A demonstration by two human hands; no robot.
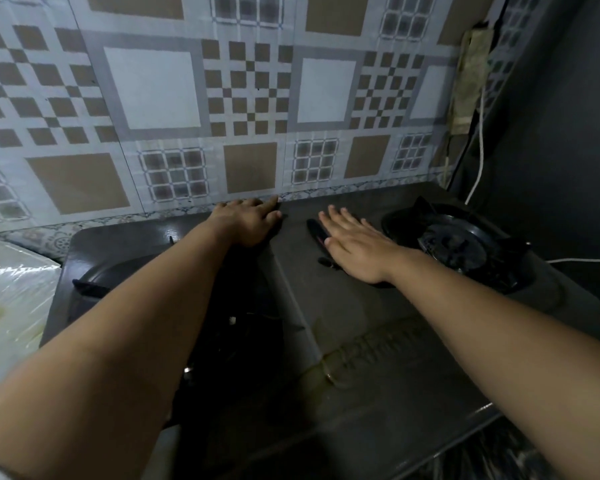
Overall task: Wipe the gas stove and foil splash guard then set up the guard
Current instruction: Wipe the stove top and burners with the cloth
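Observation:
The dark gas stove (343, 306) fills the middle of the head view. Its right burner (454, 240) is in plain sight, while my left forearm hides most of the left burner (94, 282). The foil splash guard (250, 109), printed with brown and grey squares, stands upright along the stove's back edge. My left hand (248, 221) lies at the guard's bottom edge by a vertical fold, fingertips touching the foil. My right hand (355, 245) lies flat, palm down, on the stove top between the burners, holding nothing. A dark shape beside its fingers is too dim to identify.
A crinkled, shiny foil-covered surface (11, 296) lies left of the stove. A white cable (478, 161) hangs at the back right and runs along the dark side wall (561, 133). A dirty pale strip (471, 77) hangs at the guard's right end.

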